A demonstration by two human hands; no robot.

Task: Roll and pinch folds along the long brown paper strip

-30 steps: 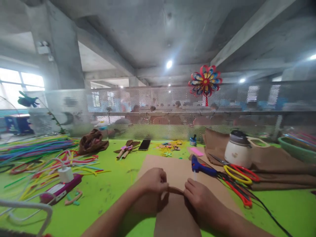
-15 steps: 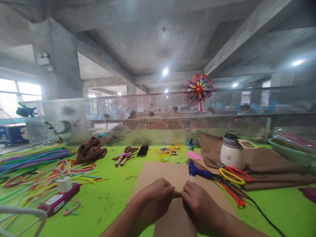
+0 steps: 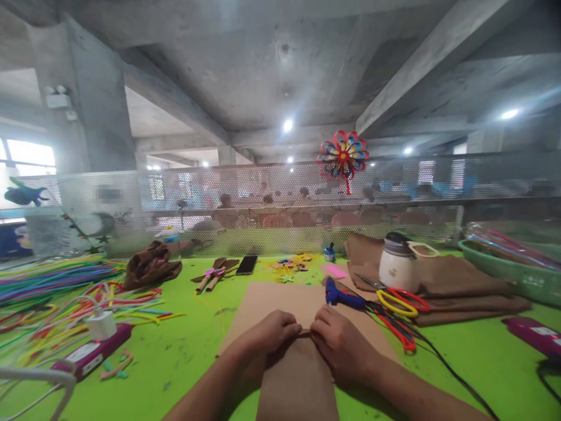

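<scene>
My left hand (image 3: 270, 332) and my right hand (image 3: 337, 342) meet over a brown sheet (image 3: 272, 299) lying on the green table (image 3: 184, 356). Both pinch the folded top edge of a narrower brown strip (image 3: 298, 380) that runs toward me between my wrists. The fingertips of the two hands almost touch at the fold. A blue glue gun (image 3: 342, 297) lies just beyond my right hand.
Yellow and red scissors (image 3: 401, 304) and a white jar (image 3: 398, 266) lie right, on folded brown fabric (image 3: 460, 286). Colourful sticks (image 3: 56, 280) and a power strip with a charger (image 3: 90, 348) lie left. A phone (image 3: 246, 265), a green basket (image 3: 512, 263) and a mesh screen (image 3: 280, 204) stand farther back.
My hands have come closer together on the fold, until the fingertips nearly touch. The camera has tilted and shifted to the right, bringing a purple object into view at the right edge.
</scene>
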